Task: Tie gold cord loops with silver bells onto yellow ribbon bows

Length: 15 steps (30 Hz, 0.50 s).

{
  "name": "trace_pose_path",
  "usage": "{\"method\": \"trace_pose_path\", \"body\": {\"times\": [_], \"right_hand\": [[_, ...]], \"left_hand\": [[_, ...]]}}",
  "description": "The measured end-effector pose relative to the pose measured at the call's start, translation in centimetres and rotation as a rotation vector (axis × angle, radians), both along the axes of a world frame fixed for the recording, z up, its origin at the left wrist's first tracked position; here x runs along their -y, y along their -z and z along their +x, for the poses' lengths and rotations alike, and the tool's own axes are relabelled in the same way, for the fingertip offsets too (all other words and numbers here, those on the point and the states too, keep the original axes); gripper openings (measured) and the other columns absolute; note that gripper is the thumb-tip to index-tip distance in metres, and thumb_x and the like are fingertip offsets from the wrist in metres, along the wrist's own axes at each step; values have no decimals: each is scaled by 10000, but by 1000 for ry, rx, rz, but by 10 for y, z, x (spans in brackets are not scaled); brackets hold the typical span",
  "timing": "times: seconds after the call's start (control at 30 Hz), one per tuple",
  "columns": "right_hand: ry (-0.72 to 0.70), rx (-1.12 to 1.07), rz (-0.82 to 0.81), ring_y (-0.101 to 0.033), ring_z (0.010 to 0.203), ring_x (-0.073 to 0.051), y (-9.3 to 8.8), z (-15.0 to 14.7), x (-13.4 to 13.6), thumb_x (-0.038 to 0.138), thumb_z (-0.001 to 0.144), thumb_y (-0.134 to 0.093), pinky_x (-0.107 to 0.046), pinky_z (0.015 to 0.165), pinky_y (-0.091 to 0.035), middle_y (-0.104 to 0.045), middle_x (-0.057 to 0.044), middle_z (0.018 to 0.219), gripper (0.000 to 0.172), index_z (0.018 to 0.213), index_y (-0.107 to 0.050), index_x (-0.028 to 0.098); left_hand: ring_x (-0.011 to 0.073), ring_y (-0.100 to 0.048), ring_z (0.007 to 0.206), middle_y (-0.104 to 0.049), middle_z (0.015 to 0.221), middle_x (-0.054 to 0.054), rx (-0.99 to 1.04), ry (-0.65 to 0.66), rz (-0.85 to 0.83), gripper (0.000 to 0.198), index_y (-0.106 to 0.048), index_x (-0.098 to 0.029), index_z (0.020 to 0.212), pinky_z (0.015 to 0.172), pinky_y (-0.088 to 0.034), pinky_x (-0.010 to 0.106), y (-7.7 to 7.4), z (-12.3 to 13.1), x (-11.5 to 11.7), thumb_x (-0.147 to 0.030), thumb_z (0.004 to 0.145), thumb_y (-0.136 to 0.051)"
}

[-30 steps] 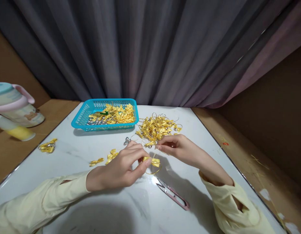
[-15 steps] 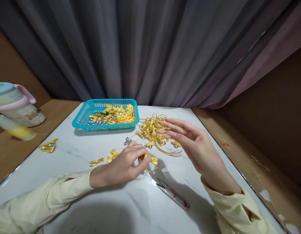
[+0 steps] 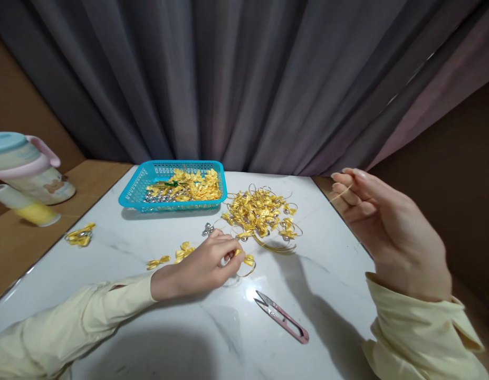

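My left hand (image 3: 204,261) is low over the white table, its thumb and forefinger closed on a yellow ribbon bow (image 3: 249,259) with a gold cord looping below it. Raised at the right, my right hand (image 3: 386,227) pinches a thin gold thread (image 3: 341,194) between thumb and fingers. A faint line of thread seems to run from there toward the bow. Pink-handled thread snips (image 3: 281,317) lie with blades apart in front of my left hand. Small silver bells (image 3: 208,229) rest just behind it.
A heap of yellow bows with bells and cords (image 3: 258,211) lies mid-table, beside a blue basket (image 3: 129,198) of more bows and bells. Loose bows (image 3: 184,252) and a corded bundle (image 3: 81,235) lie leftward. A mug (image 3: 34,169) and a yellow thread spool (image 3: 30,208) stand at far left.
My right hand has moved right and toward me, away from the heap, with its fingers closing into a pinch with thread drawn out. My left hand keeps its hold on the bow.
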State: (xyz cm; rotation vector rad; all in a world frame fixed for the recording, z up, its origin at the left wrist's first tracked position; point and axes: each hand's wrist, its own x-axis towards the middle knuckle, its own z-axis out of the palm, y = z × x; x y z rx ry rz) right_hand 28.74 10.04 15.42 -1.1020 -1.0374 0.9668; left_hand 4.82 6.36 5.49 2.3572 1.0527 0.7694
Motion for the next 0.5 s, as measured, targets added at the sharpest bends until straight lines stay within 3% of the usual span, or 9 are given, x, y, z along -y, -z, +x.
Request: {"method": "trace_pose_path", "body": {"times": [0.1,0.17,0.4,0.5], "right_hand": [[98,-296,-106,-581,602,-27,-9,9,-1,61,827,-511,-26,355,-347,-620,-65,786,191,717,-662,104],[148,-319,-85,-572,597,-24,-11,17,-2,60,827,-514,-9,319,-289,-609,-71,787,194,714,-666,98],[104,-216,-44,-604,636,-58,-11,29,-3,39,779,-568,-28,324,-304,-633,-99,817,153,790,-685,137],[74,-204,-58,-604,582,-76,-16,20,5,16,758,-580,-81,363,-376,-645,-56,704,314,984,-673,214]], "left_hand": [[133,-394,651,-419,623,-26,-16,-10,14,277,-417,-172,647,683,-341,283,2,-1,-1,-234,917,-402],[131,-395,634,-420,608,-27,-17,-12,27,279,-426,-170,641,682,-344,285,2,-1,-3,-226,913,-399],[143,-447,654,-513,634,-8,-6,-38,31,243,-517,-162,698,696,-364,295,2,-1,-7,-232,904,-409],[143,-452,649,-516,627,-8,-11,-59,44,255,-520,-158,688,698,-362,296,3,-2,-9,-224,905,-403]]}}
